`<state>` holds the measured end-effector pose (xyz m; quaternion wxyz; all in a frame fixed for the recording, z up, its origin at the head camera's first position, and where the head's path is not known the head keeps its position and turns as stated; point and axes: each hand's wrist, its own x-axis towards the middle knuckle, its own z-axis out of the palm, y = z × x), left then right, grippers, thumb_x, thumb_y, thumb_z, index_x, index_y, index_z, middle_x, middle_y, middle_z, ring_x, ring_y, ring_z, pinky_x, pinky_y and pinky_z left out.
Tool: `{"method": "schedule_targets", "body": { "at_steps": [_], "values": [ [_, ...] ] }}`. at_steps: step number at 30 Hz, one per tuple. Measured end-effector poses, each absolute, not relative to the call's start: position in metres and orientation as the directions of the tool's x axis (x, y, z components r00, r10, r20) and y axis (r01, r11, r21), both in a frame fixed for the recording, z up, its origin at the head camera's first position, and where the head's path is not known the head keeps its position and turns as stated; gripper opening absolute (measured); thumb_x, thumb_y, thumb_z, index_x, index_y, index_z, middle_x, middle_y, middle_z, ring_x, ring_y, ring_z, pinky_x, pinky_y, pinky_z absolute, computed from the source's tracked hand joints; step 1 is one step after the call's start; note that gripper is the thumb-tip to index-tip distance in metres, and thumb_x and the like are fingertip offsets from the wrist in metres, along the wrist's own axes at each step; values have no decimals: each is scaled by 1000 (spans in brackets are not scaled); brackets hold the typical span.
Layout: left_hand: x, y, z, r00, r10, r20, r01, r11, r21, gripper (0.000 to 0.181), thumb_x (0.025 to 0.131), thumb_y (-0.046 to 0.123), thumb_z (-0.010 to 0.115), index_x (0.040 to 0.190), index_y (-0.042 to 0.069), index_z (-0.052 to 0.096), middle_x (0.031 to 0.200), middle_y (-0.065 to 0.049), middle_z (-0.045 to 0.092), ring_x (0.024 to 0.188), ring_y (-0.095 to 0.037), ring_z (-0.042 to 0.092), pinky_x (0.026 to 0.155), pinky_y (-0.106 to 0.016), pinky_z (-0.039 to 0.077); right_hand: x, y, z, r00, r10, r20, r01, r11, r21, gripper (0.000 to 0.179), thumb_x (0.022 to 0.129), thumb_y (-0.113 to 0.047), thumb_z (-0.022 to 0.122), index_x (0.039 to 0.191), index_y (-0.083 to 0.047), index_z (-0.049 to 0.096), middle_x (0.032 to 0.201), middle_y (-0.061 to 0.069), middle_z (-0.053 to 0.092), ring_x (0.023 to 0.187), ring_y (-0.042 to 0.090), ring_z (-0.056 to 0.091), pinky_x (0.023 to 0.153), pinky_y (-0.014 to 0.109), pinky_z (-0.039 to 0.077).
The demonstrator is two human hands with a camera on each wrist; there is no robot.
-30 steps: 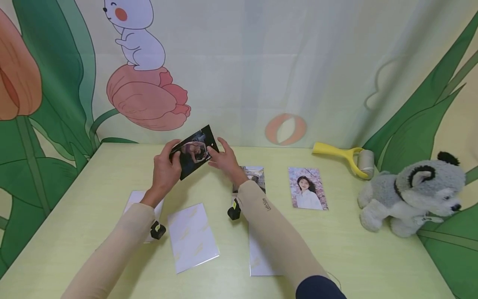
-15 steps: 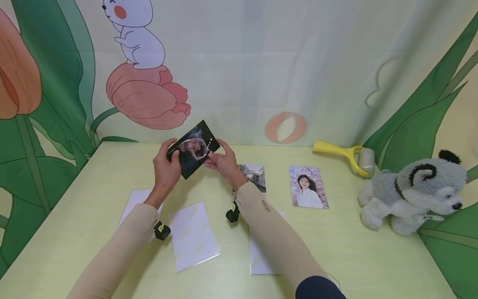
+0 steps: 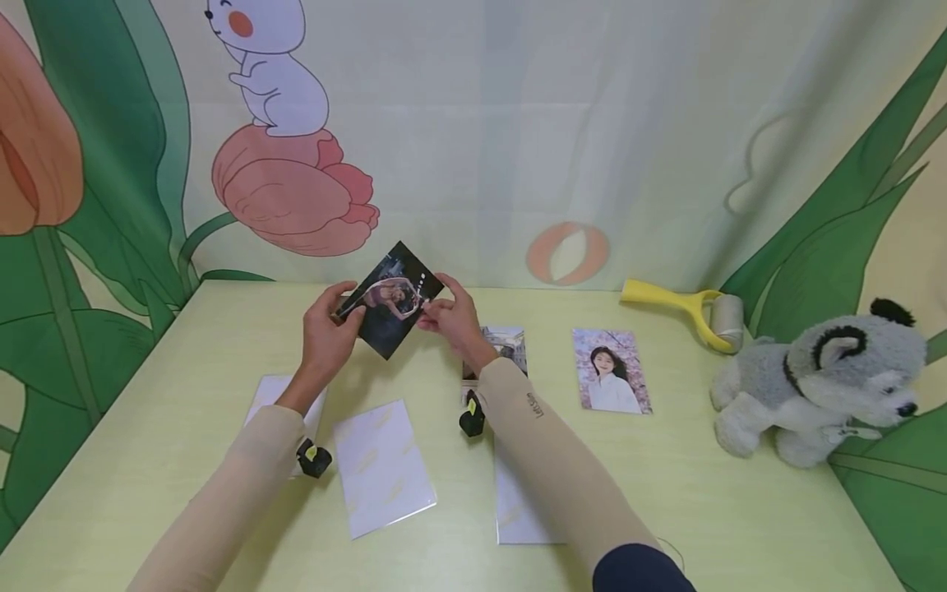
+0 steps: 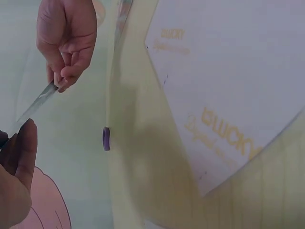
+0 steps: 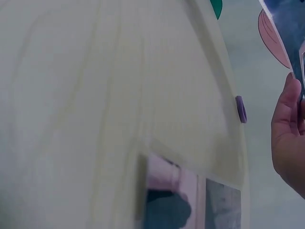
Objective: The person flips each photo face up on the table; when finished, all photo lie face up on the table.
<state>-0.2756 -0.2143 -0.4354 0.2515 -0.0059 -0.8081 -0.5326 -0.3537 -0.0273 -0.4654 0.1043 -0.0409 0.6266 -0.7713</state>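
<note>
Beige fabric covers both forearms of a person, the left sleeve point(image 3: 229, 489) and right sleeve point(image 3: 562, 460) reaching in from the near edge of a pale yellow-green surface point(image 3: 681, 493). Three white rectangular sheets lie flat toward that edge: one point(image 3: 270, 395) partly under the left sleeve, one point(image 3: 385, 470) slanted between the arms, one point(image 3: 518, 514) partly under the right. Yellow "Lucky" lettering suggests photo paper lying face down.

Toward the back edge, a glossy street photo point(image 3: 512, 345) is half covered by the right arm; right of it, a portrait print point(image 3: 612, 370) lies face up, probably so its picture shows. A grey-and-white plush dog point(image 3: 806, 386) sits along the right edge.

Above the surface, near its back edge, a dark glossy photo card point(image 3: 390, 316) is raised at a tilt. The left hand point(image 3: 329, 333) pinches its left edge, thumb in front; the right hand point(image 3: 455, 321) pinches its right edge, presumably to keep it steady and flat.

A yellow-handled roller point(image 3: 684, 304) lies by the back right corner. A small purple ring point(image 4: 106, 139) is at the back edge, before a white curtain point(image 3: 459, 148).
</note>
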Motion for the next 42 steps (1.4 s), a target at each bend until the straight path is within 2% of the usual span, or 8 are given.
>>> {"method": "schedule_targets", "body": {
  "at_steps": [7, 11, 16, 25, 32, 36, 38, 42],
  "values": [
    [-277, -217, -432, -891, -167, 423, 309, 460, 832, 48, 89, -9, 62, 136, -4, 57, 116, -27, 59, 96, -35, 64, 77, -5, 45, -357, -21, -459, -969, -248, -9, 31, -85, -996, 71, 93, 13, 56, 155, -15, 36, 70, 0, 60, 60, 11, 63, 79, 45, 60],
    [-278, -220, -430, -907, -117, 405, 310, 467, 828, 52, 89, -10, 62, 140, -2, 54, 121, -27, 59, 78, -20, 63, 66, -7, 44, -359, -17, -455, -960, -279, 29, -21, -31, -999, 69, 94, 13, 55, 155, -12, 35, 69, -1, 59, 58, 10, 60, 68, 34, 57],
    [-278, -222, -428, -939, -70, 337, 265, 479, 837, 53, 91, -10, 59, 143, -1, 51, 134, -27, 57, 62, -1, 52, 51, -14, 38, -359, -13, -454, -949, -311, 48, -68, 54, -996, 67, 95, 11, 53, 155, -14, 35, 73, 1, 60, 60, 12, 59, 74, 45, 57],
    [-281, -229, -427, -974, 2, 228, 180, 616, 767, 53, 93, -5, 61, 145, -2, 48, 147, -27, 48, 64, -17, 59, 53, -17, 42, -360, -15, -459, -911, -409, 53, -146, 198, -969, 61, 99, 5, 51, 154, -16, 38, 77, 1, 56, 81, 50, 63, 62, 37, 47],
    [-284, -240, -436, -989, 64, 134, 141, 691, 709, 55, 92, -1, 62, 145, -4, 47, 150, -29, 42, 63, -17, 53, 58, -25, 44, -360, -20, -463, -905, -424, 40, -164, 260, -952, 62, 98, 5, 52, 155, -12, 34, 80, 3, 57, 81, 50, 65, 55, 25, 44],
    [-289, -244, -445, -992, 86, 91, 125, 715, 688, 55, 92, 0, 64, 144, -4, 47, 150, -29, 42, 76, -27, 61, 71, -35, 52, -362, -22, -465, -906, -423, 2, -148, 314, -938, 63, 96, 6, 55, 154, -8, 35, 87, 9, 63, 66, 33, 66, 54, 21, 45],
    [-292, -245, -449, -994, 97, 57, 110, 729, 675, 56, 93, 2, 64, 145, -3, 47, 151, -29, 41, 99, -37, 64, 87, -43, 55, -363, -23, -465, -906, -422, -25, -138, 352, -926, 63, 94, 6, 57, 153, -6, 37, 91, 12, 65, 63, 20, 64, 55, 21, 46],
    [-298, -243, -455, -994, 112, -19, 73, 756, 650, 59, 92, 5, 65, 147, -1, 45, 153, -29, 39, 138, -47, 42, 112, -59, 36, -364, -24, -465, -908, -412, -73, -118, 418, -901, 62, 94, 8, 56, 151, -5, 40, 94, 13, 64, 63, 14, 62, 57, 22, 49]
  ]
}}
